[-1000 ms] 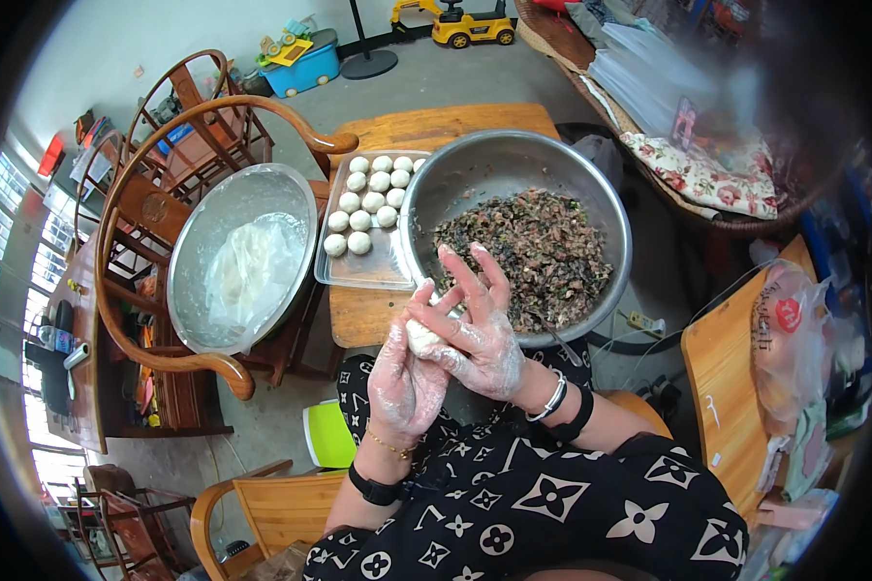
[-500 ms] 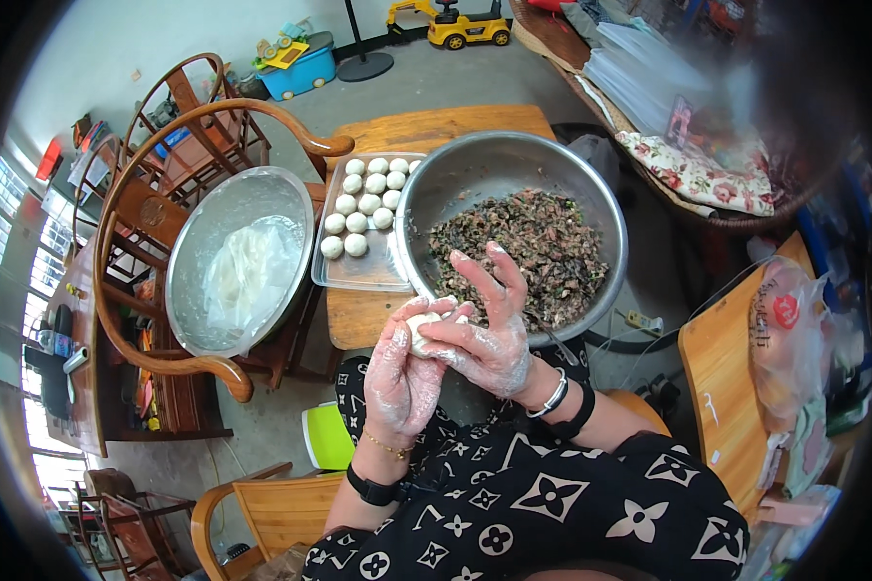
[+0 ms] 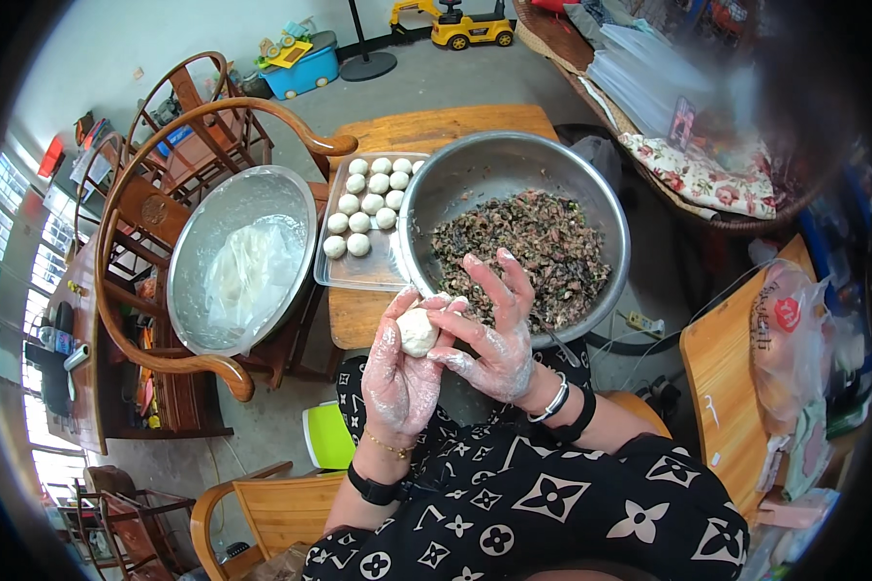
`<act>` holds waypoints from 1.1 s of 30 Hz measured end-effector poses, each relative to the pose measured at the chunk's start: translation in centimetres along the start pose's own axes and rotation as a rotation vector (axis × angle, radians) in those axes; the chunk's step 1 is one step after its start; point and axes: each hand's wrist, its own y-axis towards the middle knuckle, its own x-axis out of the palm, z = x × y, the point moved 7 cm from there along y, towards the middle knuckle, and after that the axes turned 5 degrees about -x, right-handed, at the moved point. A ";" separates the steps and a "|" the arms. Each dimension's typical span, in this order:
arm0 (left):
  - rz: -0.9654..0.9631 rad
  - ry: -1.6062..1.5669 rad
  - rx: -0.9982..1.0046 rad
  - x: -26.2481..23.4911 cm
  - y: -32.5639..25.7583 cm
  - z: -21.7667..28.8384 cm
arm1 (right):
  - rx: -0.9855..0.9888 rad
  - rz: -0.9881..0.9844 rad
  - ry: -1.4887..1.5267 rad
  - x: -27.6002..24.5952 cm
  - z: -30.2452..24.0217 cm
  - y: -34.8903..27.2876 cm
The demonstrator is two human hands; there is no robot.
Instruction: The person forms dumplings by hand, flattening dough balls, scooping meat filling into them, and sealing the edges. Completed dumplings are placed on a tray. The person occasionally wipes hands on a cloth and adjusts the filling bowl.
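A white dough ball [image 3: 418, 331] rests in the palm of my left hand [image 3: 398, 376], whose fingers curl around it. My right hand [image 3: 495, 337], dusted with flour, presses its fingertips on the ball's right side. Just beyond both hands stands a large steel bowl [image 3: 494, 165] holding dark chopped filling [image 3: 533, 247]. Left of that bowl, a clear tray [image 3: 358, 276] carries several finished white balls [image 3: 370, 198] in rows.
A second steel bowl [image 3: 213, 223] with white plastic-covered dough sits on a wooden armchair [image 3: 131, 208] at left. The bowl and tray stand on a small wooden table [image 3: 426, 126]. A green stool [image 3: 327, 436] is below; another wooden table [image 3: 722, 378] with bags lies right.
Both hands have dropped slightly toward my body, off the bowl's rim. My right fingers have shifted around the dough ball, which now shows more clearly in the left palm.
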 end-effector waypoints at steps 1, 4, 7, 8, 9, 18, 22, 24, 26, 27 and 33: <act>0.003 -0.003 -0.002 0.0 0.0 0.0 | -0.017 -0.024 -0.032 0.1 -0.1 -0.1; 0.000 -0.021 -0.006 -0.2 -0.1 -0.1 | -0.052 -0.017 -0.018 0.3 -0.5 -0.5; -0.026 -0.031 0.011 -0.4 -0.2 -0.2 | -0.068 -0.060 -0.063 0.7 -0.7 -0.6; -0.031 -0.019 0.021 -0.8 -0.1 -0.3 | -0.067 -0.073 -0.067 0.8 -0.7 -0.7; -0.034 -0.007 0.037 -0.9 -0.2 -0.2 | -0.070 -0.087 -0.065 0.9 -0.6 -0.7; 0.021 -0.027 -0.038 -0.8 0.0 -0.9 | -0.059 -0.162 -0.073 1.9 -0.6 0.4; 0.069 -0.018 -0.064 -1.5 0.0 -1.0 | -0.141 -0.195 -0.037 2.4 -0.4 0.4; 0.106 0.000 -0.062 -2.1 -0.1 -1.0 | -0.123 -0.222 -0.046 2.4 -0.4 0.6; 0.134 0.003 -0.060 -3.1 -0.1 -1.1 | -0.115 -0.243 -0.033 2.8 -0.3 0.6; 0.129 -0.006 -0.063 -3.5 -0.1 -1.2 | -0.114 -0.252 -0.022 3.0 0.0 0.4; 0.173 0.232 0.088 -8.1 3.3 3.0 | 0.010 -0.287 0.005 1.2 1.8 1.3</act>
